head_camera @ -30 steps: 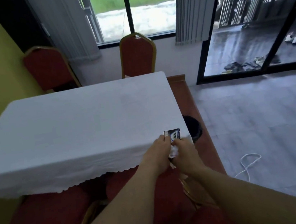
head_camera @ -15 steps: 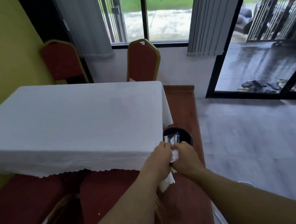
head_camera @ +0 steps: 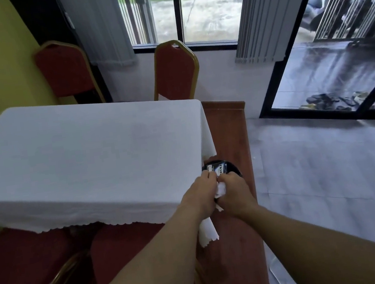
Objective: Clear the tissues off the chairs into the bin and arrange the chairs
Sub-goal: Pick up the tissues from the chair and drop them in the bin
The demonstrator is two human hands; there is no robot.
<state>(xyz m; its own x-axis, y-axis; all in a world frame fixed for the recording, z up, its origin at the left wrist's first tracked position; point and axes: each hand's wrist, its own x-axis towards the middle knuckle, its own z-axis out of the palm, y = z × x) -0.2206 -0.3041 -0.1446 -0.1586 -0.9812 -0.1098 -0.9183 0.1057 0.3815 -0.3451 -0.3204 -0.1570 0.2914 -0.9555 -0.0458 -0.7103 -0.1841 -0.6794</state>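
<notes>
My left hand (head_camera: pixel 200 193) and my right hand (head_camera: pixel 235 192) are pressed together right over a round black bin (head_camera: pixel 234 171) on the floor at the table's near right corner. The left hand holds a dark blue wrapper (head_camera: pixel 217 168) with white lettering. A crumpled white tissue (head_camera: pixel 220 188) is squeezed between the two hands. Two red chairs with gold frames, one (head_camera: pixel 176 70) by the window and one (head_camera: pixel 65 69) by the yellow wall, stand behind the table. Two more red seats (head_camera: pixel 129 249) lie below me, partly under the cloth.
A table with a white cloth (head_camera: pixel 88 155) fills the left middle. A brown wooden strip (head_camera: pixel 226 136) runs along its right side. Grey floor (head_camera: pixel 328 171) lies to the right, with a white cable (head_camera: pixel 281 279) near my right arm. An open glass door (head_camera: pixel 330 75) is at the far right.
The view has moved forward and to the right, and my joined hands have travelled from the table's corner to above the bin. The grip on wrapper and tissue is unchanged.
</notes>
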